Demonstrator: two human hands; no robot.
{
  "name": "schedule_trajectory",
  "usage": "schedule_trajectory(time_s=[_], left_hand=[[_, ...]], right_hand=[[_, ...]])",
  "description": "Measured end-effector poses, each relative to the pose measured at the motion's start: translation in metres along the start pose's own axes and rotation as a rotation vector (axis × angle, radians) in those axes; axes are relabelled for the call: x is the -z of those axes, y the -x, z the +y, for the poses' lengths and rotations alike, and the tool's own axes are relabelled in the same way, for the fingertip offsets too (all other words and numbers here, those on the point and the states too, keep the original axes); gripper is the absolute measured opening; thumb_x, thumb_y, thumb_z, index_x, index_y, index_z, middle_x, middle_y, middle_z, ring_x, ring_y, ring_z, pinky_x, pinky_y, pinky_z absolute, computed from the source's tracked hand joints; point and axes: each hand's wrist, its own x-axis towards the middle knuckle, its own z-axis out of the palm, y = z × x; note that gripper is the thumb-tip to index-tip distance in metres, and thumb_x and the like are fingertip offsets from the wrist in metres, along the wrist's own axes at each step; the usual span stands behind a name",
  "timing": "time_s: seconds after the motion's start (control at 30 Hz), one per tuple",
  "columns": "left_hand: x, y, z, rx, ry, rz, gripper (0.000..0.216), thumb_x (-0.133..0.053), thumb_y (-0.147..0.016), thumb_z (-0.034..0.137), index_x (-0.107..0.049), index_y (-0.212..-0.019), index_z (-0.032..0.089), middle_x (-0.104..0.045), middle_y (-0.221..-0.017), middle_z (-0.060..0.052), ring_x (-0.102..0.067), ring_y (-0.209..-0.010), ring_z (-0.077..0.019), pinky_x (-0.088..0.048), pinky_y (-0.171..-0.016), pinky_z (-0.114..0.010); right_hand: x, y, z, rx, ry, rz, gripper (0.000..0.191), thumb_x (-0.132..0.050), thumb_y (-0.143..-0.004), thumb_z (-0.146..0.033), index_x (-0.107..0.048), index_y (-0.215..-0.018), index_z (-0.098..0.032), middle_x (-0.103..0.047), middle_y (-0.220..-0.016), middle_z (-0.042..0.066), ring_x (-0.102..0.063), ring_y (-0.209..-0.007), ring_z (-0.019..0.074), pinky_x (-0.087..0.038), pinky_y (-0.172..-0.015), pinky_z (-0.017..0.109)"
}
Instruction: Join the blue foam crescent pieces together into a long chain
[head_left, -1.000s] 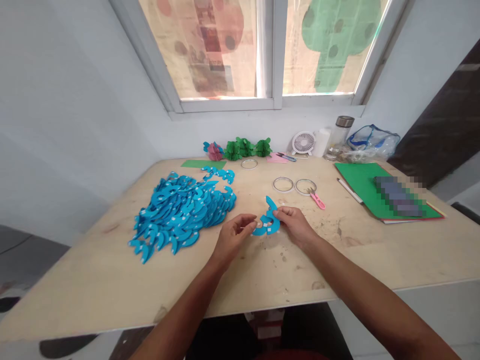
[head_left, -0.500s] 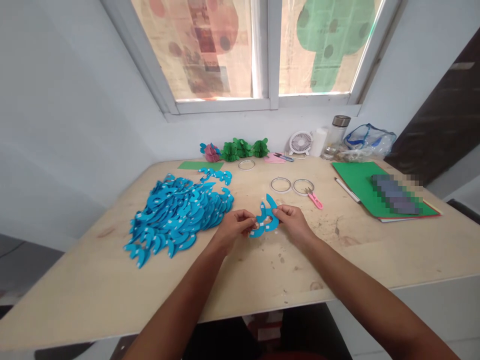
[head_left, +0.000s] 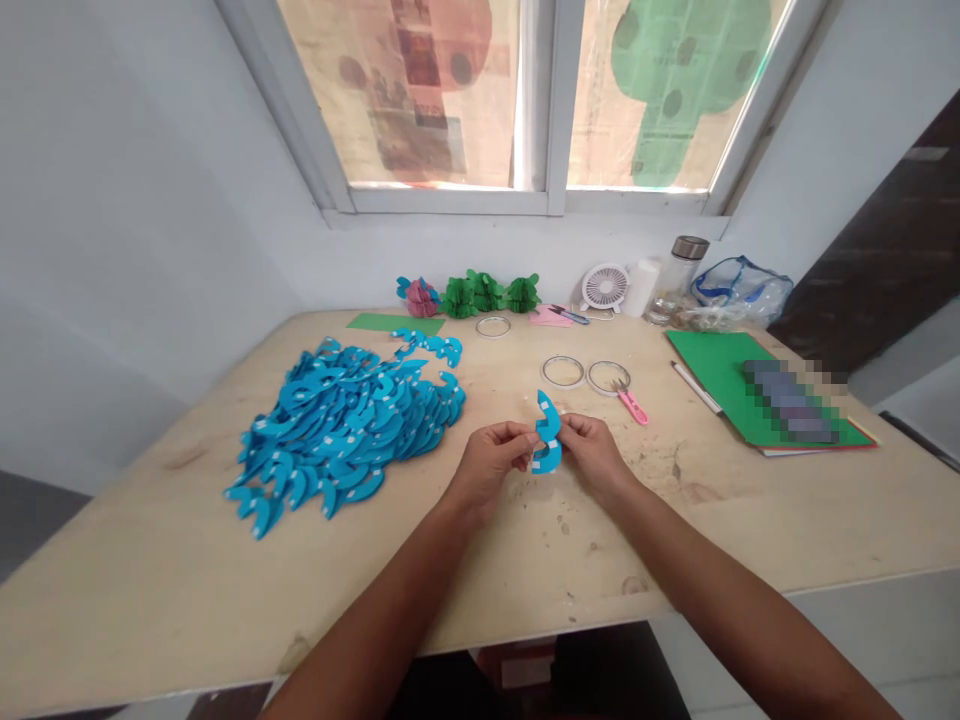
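Between my hands, above the middle of the table, is a blue curved paper cutout (head_left: 548, 428) with small white patches on it. My left hand (head_left: 496, 458) pinches its left side with thumb and forefinger. On its right side my right hand (head_left: 596, 447) grips it, the fingertips partly hidden behind the paper. A large heap of the same blue paper cutouts (head_left: 345, 425), many with white patches, lies to the left of my left hand. Just behind the heap are a few more joined blue cutouts (head_left: 431, 345).
Rolls of narrow tape (head_left: 562, 372) and pink-handled snips (head_left: 632, 402) lie beyond my right hand. Green folders (head_left: 720, 380) and a white pen (head_left: 696, 387) are at right. Along the wall stand green paper figures (head_left: 484, 292), a small fan (head_left: 604, 288) and a bottle (head_left: 679, 275).
The blue pieces, spread apart between my hands before, now lie together as one narrow shape. My left hand has moved right, closer to my right hand. The view has shifted slightly.
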Motion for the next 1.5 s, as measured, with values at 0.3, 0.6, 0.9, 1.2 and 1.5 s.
schedule_trajectory(time_s=[0.3, 0.6, 0.9, 1.2, 1.5], left_hand=[[0.002, -0.004, -0.015, -0.076, -0.026, 0.123, 0.02, -0.073, -0.056, 0.031, -0.066, -0.062, 0.013, -0.065, -0.058, -0.004, -0.052, -0.051, -0.011, -0.04, -0.05, -0.023], [-0.004, 0.002, -0.012, -0.09, 0.037, 0.208, 0.016, -0.072, -0.056, 0.027, -0.064, -0.059, 0.013, -0.061, -0.053, -0.001, -0.048, -0.048, -0.0089, -0.038, -0.049, -0.021], [-0.007, 0.003, -0.013, -0.103, 0.034, 0.243, 0.013, -0.07, -0.057, 0.026, -0.063, -0.057, 0.014, -0.061, -0.052, -0.001, -0.049, -0.048, -0.0097, -0.038, -0.05, -0.022], [-0.009, 0.004, -0.015, -0.106, 0.042, 0.261, 0.011, -0.066, -0.06, 0.024, -0.062, -0.057, 0.014, -0.062, -0.052, 0.0, -0.05, -0.049, -0.0097, -0.039, -0.051, -0.022], [-0.01, 0.003, -0.017, -0.11, 0.041, 0.281, 0.01, -0.066, -0.059, 0.023, -0.061, -0.056, 0.015, -0.061, -0.052, -0.001, -0.051, -0.049, -0.0102, -0.039, -0.05, -0.021]], right_hand=[[-0.004, 0.005, -0.003, -0.032, -0.023, -0.043, 0.024, -0.069, -0.066, -0.036, -0.059, -0.058, -0.015, -0.052, -0.052, -0.003, -0.041, -0.049, 0.0085, -0.032, -0.051, 0.023], [-0.006, 0.007, -0.009, -0.051, -0.05, -0.068, 0.026, -0.072, -0.064, -0.039, -0.063, -0.06, -0.015, -0.058, -0.055, -0.001, -0.046, -0.052, 0.0097, -0.034, -0.054, 0.023], [-0.006, 0.007, -0.007, -0.036, -0.04, -0.066, 0.023, -0.072, -0.064, -0.039, -0.068, -0.063, -0.016, -0.063, -0.058, 0.0, -0.049, -0.052, 0.0111, -0.038, -0.055, 0.025], [-0.003, 0.006, -0.002, -0.017, -0.035, -0.099, 0.021, -0.071, -0.067, -0.037, -0.068, -0.064, -0.016, -0.062, -0.058, 0.0, -0.051, -0.056, 0.0121, -0.039, -0.057, 0.025], [-0.002, 0.005, -0.002, -0.017, -0.004, -0.089, 0.022, -0.071, -0.066, -0.038, -0.069, -0.067, -0.017, -0.063, -0.059, 0.001, -0.052, -0.056, 0.0134, -0.041, -0.057, 0.026]])
